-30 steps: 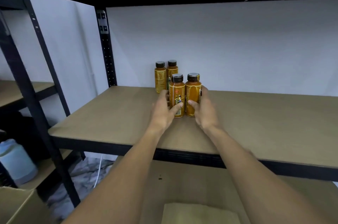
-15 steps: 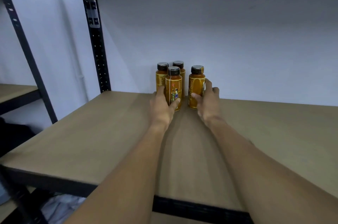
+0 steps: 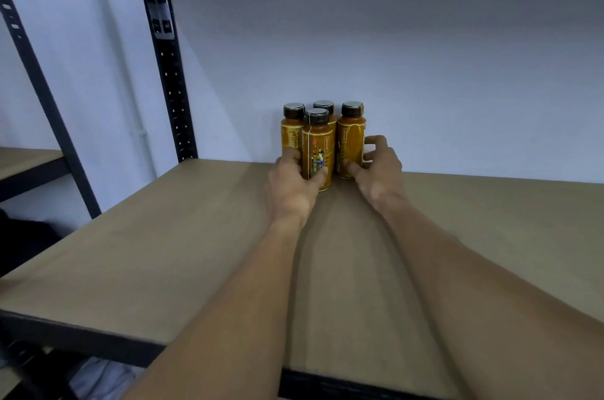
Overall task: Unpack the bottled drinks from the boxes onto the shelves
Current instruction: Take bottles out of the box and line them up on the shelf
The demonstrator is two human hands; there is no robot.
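The left grip (image 3: 292,183) is closed round the lower half of the front bottle (image 3: 317,151), thumb on its label. The right grip (image 3: 379,167) is wrapped round the right bottle (image 3: 351,141), thumb low on its front and fingers curled behind its far side. Both bottles stand upright on the shelf (image 3: 163,252), deep in, near the wall (image 3: 425,72).

The step looks like squaring these two up against the pair just beyond the left grip: a left bottle (image 3: 292,130) and a back bottle (image 3: 324,107). To do it well, I would keep the hold low so neither bottle tips, slide rather than lift, and bring the front bottle level with the one in the right grip. Ease off before contact so the rear pair is not knocked into the wall. Then release with the fingers going straight out sideways.

Count: four bottles, all capped and upright, and two grips, each holding one. One post (image 3: 170,89) stands far to the left of the left grip. No box is in view.
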